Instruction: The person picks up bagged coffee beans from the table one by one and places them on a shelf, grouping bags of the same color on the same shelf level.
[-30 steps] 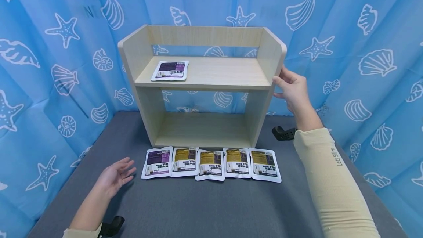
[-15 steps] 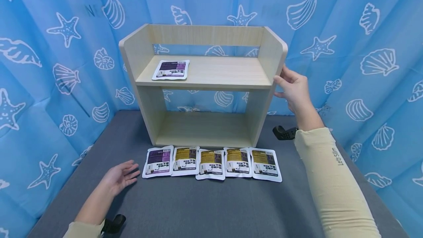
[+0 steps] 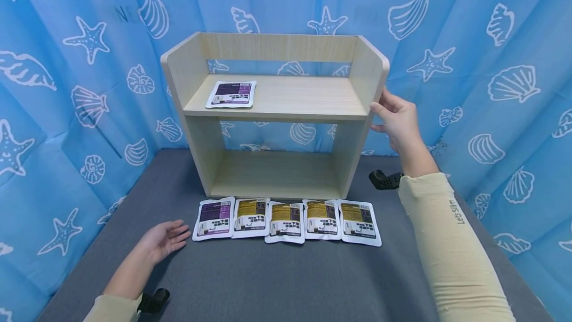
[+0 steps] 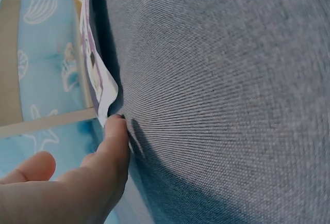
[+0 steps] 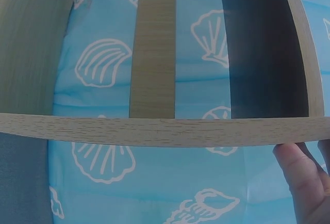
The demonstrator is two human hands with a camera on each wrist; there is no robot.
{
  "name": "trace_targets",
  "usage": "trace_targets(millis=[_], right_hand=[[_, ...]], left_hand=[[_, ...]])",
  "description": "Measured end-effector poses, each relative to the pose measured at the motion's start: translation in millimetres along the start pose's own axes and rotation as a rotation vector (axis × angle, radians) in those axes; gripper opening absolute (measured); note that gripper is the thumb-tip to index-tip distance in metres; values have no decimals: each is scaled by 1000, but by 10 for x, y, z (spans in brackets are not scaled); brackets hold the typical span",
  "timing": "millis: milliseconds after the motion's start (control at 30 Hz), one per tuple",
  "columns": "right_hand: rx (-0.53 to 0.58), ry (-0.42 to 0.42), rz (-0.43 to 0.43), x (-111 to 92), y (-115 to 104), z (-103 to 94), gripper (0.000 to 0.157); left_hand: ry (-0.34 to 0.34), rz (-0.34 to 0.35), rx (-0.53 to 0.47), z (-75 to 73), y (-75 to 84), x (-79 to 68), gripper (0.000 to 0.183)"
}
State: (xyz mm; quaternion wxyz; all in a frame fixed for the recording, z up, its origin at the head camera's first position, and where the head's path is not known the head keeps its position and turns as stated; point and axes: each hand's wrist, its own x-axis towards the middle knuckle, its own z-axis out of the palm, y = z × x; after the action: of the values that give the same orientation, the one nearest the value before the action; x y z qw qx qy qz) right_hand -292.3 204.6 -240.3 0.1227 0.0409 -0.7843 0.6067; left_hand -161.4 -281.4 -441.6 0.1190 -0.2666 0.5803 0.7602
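Observation:
My left hand (image 3: 162, 243) lies palm up with fingers loosely extended, just left of a purple-and-white pouch (image 3: 214, 219). In the left wrist view its fingertips (image 4: 116, 123) come up near that pouch's edge (image 4: 105, 87); whether they touch cannot be told. On the other side, my right hand (image 3: 396, 118) rests against the outer face of the wooden shelf's (image 3: 286, 116) right panel, thumb near the front edge. The right wrist view shows the thumb (image 5: 299, 175) against the panel's outside. Another purple pouch (image 3: 231, 95) lies on the upper board, at left.
Several gold-and-white pouches, one of them the middle pouch (image 3: 285, 222), continue the row along the shelf's foot, edges touching or overlapping. Grey cloth (image 3: 277, 282) covers the table. Behind the shelf hangs a blue curtain (image 3: 447, 14) with white shells and starfish.
My left hand has shifted slightly right, nearer to the row's leftmost pouch. The right hand stays against the shelf, and the pouches keep their places.

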Motion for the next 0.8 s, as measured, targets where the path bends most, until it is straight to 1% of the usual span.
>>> trace_targets(millis=[100,133,333,367,433,600,800], right_hand=[[-3,0,0,-2,-4,2,55],[-4,1,-1,-4,-3,1,55],[-10,6,-8,-7,6,0,55],[-12,5,-8,-5,7,1,55],[-18,7,-9,-1,10,2,55],[-25,7,-9,2,17,3,55],[-34,10,-14,0,25,7,54]], left_hand=[[7,-5,7,-11,-15,25,53],[20,-9,7,-11,-20,39,53],[9,-13,73,10,-26,110,50],[-10,-11,83,12,-22,113,51],[-7,-15,80,18,-10,126,51],[22,-31,72,26,24,131,48],[50,-37,83,39,58,138,40]])
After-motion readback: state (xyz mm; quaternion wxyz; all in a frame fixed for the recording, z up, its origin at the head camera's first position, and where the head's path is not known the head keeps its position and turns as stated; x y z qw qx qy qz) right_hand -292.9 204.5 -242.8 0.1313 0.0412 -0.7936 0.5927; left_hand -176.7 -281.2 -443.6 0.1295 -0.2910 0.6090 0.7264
